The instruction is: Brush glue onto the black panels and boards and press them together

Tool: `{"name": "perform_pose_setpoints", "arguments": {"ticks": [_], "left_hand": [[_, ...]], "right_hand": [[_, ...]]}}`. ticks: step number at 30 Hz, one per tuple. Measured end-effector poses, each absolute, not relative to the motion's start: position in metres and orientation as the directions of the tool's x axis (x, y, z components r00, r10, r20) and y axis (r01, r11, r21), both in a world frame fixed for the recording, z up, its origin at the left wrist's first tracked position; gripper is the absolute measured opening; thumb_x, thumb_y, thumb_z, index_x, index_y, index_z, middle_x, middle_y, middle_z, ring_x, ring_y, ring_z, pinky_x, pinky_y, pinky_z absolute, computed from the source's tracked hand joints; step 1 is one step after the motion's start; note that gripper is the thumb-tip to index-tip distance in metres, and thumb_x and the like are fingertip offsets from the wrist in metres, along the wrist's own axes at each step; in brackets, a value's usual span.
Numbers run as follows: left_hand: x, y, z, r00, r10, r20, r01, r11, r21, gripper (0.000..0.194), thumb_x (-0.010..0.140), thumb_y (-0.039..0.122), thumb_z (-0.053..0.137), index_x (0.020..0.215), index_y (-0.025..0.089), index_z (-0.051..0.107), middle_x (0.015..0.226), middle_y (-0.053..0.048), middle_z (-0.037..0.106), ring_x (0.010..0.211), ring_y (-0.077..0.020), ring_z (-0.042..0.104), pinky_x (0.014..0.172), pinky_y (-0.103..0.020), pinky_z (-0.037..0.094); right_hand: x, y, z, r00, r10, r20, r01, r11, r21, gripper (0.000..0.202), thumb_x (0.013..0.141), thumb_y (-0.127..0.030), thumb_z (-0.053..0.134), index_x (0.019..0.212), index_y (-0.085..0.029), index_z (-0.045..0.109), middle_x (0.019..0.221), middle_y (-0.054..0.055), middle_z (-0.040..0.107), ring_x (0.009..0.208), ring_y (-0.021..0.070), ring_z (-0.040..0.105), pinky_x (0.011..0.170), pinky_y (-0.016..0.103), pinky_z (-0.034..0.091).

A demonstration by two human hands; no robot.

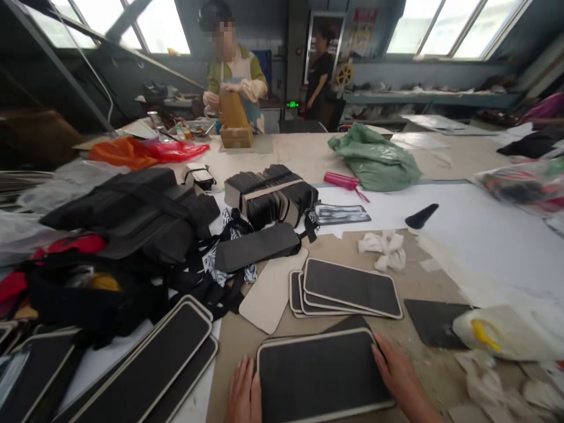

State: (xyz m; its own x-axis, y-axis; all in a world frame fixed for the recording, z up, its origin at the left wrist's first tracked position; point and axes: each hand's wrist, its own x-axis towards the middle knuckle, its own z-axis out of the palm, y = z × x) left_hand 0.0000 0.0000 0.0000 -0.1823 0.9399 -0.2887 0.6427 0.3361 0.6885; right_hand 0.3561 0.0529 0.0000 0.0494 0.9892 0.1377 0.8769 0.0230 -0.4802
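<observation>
A black rectangular panel with a cream edge and rounded corners (321, 376) lies in front of me, on top of at least one similar panel. My left hand (245, 390) presses along its left edge, fingers together. At the right edge, my right hand (399, 376) grips the panel with its thumb near the top and the other fingers partly hidden. Just beyond is a small fanned stack of similar panels (352, 288), overlapping a bare beige panel (273, 294). Longer cream-edged panels (154, 364) are piled to the left of my left hand.
Bundled black pieces (271, 191) and a dark strip (259, 245) lie farther back. A black bag (88, 294) sits left. Crumpled white cloth (383, 249), a dark flat sheet (436, 323) and a green plastic bag (374, 155) are right. Two people stand beyond the table (291, 150).
</observation>
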Motion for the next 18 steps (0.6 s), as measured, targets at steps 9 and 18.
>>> {"name": "perform_pose_setpoints", "arguments": {"ticks": [9, 18], "left_hand": [[0.019, -0.007, 0.017, -0.285, 0.937, -0.204, 0.572, 0.337, 0.748, 0.049, 0.087, 0.034, 0.028, 0.126, 0.009, 0.046, 0.136, -0.013, 0.043, 0.128, -0.0208, 0.036, 0.109, -0.041, 0.026], [0.02, -0.002, 0.025, -0.243, 0.933, -0.267, 0.586, 0.361, 0.725, 0.052, 0.084, 0.032, 0.031, 0.127, 0.004, 0.043, 0.136, -0.017, 0.042, 0.128, -0.0237, 0.035, 0.109, -0.042, 0.025]], "right_hand": [[0.339, 0.057, 0.03, 0.036, 0.982, 0.188, 0.871, 0.061, -0.487, 0.041, 0.083, -0.037, 0.032, 0.105, -0.016, 0.059, 0.101, 0.013, 0.064, 0.097, 0.0266, 0.059, 0.088, 0.046, 0.045], [0.322, 0.041, 0.069, 0.225, 0.833, -0.506, 0.245, -0.551, -0.798, 0.049, 0.064, -0.052, 0.06, 0.1, -0.02, 0.06, 0.102, 0.009, 0.066, 0.102, 0.03, 0.058, 0.085, 0.042, 0.048]]}}
